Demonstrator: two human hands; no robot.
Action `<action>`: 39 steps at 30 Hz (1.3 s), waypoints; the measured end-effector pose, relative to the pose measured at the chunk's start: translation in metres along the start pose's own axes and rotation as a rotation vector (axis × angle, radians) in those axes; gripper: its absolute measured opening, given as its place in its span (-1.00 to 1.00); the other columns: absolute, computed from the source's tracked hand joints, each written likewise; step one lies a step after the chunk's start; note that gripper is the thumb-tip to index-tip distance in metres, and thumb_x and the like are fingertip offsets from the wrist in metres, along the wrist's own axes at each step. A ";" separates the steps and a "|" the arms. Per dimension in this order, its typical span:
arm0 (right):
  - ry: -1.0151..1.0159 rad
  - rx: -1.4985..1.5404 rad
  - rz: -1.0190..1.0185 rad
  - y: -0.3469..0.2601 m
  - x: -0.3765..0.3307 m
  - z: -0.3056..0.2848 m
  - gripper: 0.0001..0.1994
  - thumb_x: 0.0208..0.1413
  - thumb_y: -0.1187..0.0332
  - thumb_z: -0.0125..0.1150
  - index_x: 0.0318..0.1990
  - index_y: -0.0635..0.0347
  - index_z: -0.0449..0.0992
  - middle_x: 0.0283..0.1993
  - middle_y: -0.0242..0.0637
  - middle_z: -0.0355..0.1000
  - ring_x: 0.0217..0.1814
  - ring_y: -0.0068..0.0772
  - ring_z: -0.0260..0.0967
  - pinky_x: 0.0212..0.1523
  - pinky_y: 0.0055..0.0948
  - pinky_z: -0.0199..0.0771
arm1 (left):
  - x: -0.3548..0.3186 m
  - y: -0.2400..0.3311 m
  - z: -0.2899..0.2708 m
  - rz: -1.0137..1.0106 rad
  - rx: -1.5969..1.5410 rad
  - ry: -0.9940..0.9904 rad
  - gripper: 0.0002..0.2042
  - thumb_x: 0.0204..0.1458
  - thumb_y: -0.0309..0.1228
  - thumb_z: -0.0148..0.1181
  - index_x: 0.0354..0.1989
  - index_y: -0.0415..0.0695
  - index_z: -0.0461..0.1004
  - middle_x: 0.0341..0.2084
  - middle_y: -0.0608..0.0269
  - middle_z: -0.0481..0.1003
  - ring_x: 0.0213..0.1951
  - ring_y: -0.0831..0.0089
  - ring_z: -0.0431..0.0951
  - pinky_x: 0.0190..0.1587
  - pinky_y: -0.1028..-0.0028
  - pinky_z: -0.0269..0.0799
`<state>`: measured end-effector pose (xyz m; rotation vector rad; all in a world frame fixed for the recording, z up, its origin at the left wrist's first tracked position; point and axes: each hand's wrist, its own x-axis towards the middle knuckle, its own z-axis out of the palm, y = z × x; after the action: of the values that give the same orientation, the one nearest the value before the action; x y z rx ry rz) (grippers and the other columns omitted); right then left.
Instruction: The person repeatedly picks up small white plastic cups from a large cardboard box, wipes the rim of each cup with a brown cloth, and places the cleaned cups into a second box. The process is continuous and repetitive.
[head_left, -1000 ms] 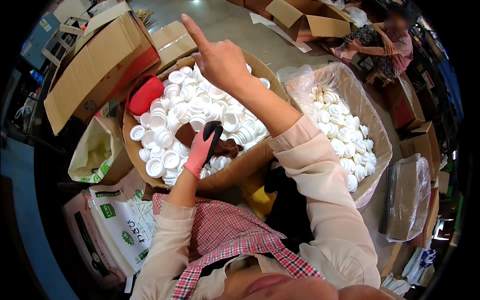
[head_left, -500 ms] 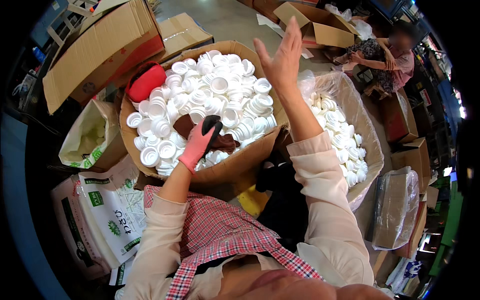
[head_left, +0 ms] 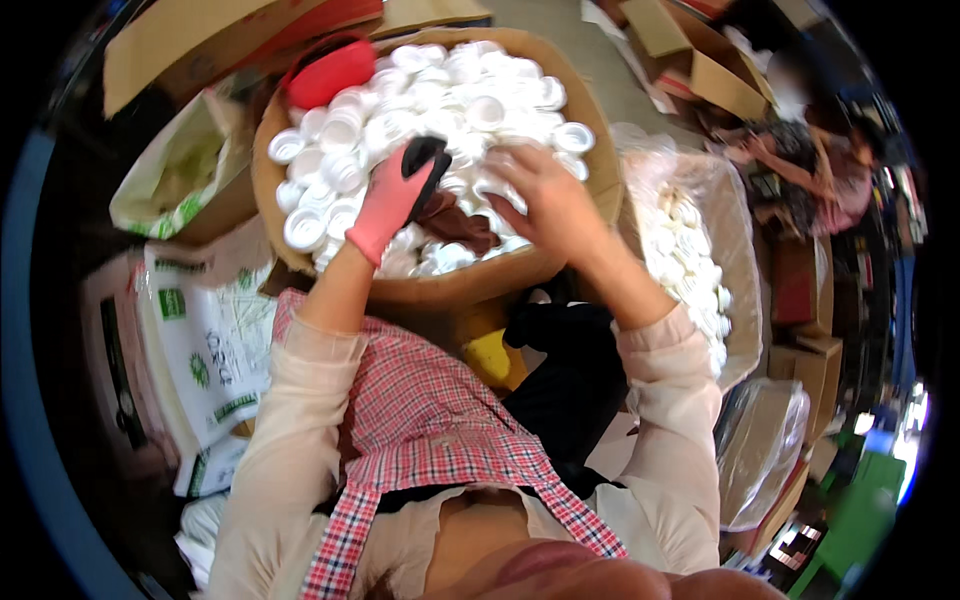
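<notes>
A large cardboard box (head_left: 600, 120) lined up in front of me is heaped with white plastic caps (head_left: 485, 112). My left hand (head_left: 400, 195) wears a pink glove with black fingertips and is over the caps. Its fingers are curled closed; whatever they hold, if anything, is hidden. Just beside that hand, a dark brown cloth or glove (head_left: 465, 225) lies on the caps. My right hand (head_left: 550, 200) is bare and reaches over the heap's right side, somewhat blurred. Its thumb and fingers are apart, with nothing visible between them.
A red pouch (head_left: 330, 70) rests at the box's far left rim. To the right stands a plastic-lined box (head_left: 740, 250) of off-white pieces (head_left: 685, 250). White printed sacks (head_left: 205, 340) lie at left, below an open bag (head_left: 190, 165). Another person (head_left: 815, 170) sits at far right.
My right hand has come down from its raised position to the caps. The left hand stays over the heap, its fingers curled. The view has shifted, so the box sits higher.
</notes>
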<state>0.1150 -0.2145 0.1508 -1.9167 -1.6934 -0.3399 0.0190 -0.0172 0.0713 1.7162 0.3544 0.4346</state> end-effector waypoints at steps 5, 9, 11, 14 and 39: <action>-0.235 0.343 0.100 -0.032 -0.050 0.085 -0.81 -0.04 0.47 0.26 -0.24 0.28 0.49 -0.09 -0.09 0.41 -0.02 0.00 0.35 -0.02 -0.16 0.38 | -0.021 0.051 -0.097 0.226 -0.135 0.308 -0.77 0.15 -0.39 0.13 -0.10 -0.28 0.49 -0.27 0.28 0.54 -0.21 0.61 0.47 -0.08 0.57 0.36; -0.291 0.411 0.285 -0.033 -0.060 0.122 -0.88 0.07 0.46 0.21 -0.25 0.28 0.53 -0.12 -0.09 0.44 -0.07 -0.03 0.40 -0.05 -0.23 0.41 | -0.085 0.016 -0.203 0.279 0.202 0.561 -0.72 0.15 -0.32 0.14 -0.09 -0.28 0.49 -0.23 0.25 0.56 -0.19 0.52 0.49 -0.04 0.52 0.35; -0.377 0.591 0.505 -0.036 -0.063 0.138 -0.86 0.13 0.40 0.17 -0.26 0.30 0.53 -0.24 -0.11 0.47 -0.19 -0.08 0.43 -0.15 -0.32 0.42 | -0.129 -0.037 -0.266 0.099 0.265 0.667 -0.70 0.12 -0.28 0.15 -0.10 -0.25 0.50 -0.22 0.21 0.57 -0.18 0.49 0.50 -0.05 0.51 0.36; -0.345 0.263 0.516 -0.048 -0.065 0.161 -0.77 0.21 0.24 0.08 -0.29 0.21 0.56 -0.40 -0.17 0.49 -0.31 -0.14 0.45 -0.27 -0.32 0.40 | -0.214 -0.114 -0.342 -0.282 0.445 0.810 -0.67 0.09 -0.20 0.15 -0.11 -0.22 0.51 -0.19 0.11 0.56 -0.14 0.32 0.53 -0.04 0.42 0.38; -0.392 0.051 0.403 -0.056 -0.052 0.154 -0.69 0.24 0.33 -0.15 -0.51 0.18 0.42 -0.53 -0.20 0.31 -0.47 -0.12 0.26 -0.40 -0.26 0.21 | -0.214 -0.360 -0.290 -0.579 1.033 0.548 -0.27 -0.21 -0.11 0.35 0.21 -0.01 0.26 0.06 -0.05 0.27 0.07 -0.03 0.31 0.08 0.13 0.33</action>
<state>0.0253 -0.1696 0.0114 -2.3318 -1.4655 0.2458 -0.3051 0.2015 -0.2552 2.3074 1.6490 0.2869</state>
